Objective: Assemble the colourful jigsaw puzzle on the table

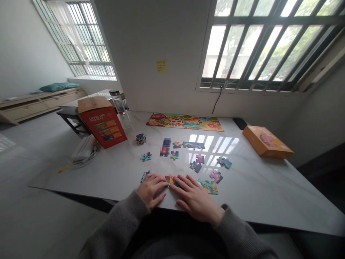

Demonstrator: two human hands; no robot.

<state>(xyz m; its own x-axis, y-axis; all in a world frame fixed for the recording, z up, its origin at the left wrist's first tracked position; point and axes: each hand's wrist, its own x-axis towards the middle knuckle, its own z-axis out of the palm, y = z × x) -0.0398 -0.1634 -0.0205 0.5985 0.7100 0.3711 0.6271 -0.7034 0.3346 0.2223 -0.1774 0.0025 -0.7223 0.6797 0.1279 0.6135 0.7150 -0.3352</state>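
Near the table's front edge lies a strip of jigsaw puzzle pieces [210, 186], partly hidden under both hands. My left hand [152, 189] rests on the left part of it, fingers laid out to the right and thumb apart. My right hand [195, 196] lies flat over the middle with its fingers spread, their tips close to those of my left hand. Between the hands an orange and green part [170, 180] shows. Just beyond are loose pieces: a pink one [216, 176], a purple one [196, 166] and a blue-green one [224, 162].
Farther back lie a joined strip [194, 145], a piece stack [141, 138] and a finished puzzle panel [184, 121] by the wall. A red puzzle box [104, 124], glass bottle [118, 102] and white cable [83, 151] are left. An orange box [266, 142] and black phone [239, 123] are right.
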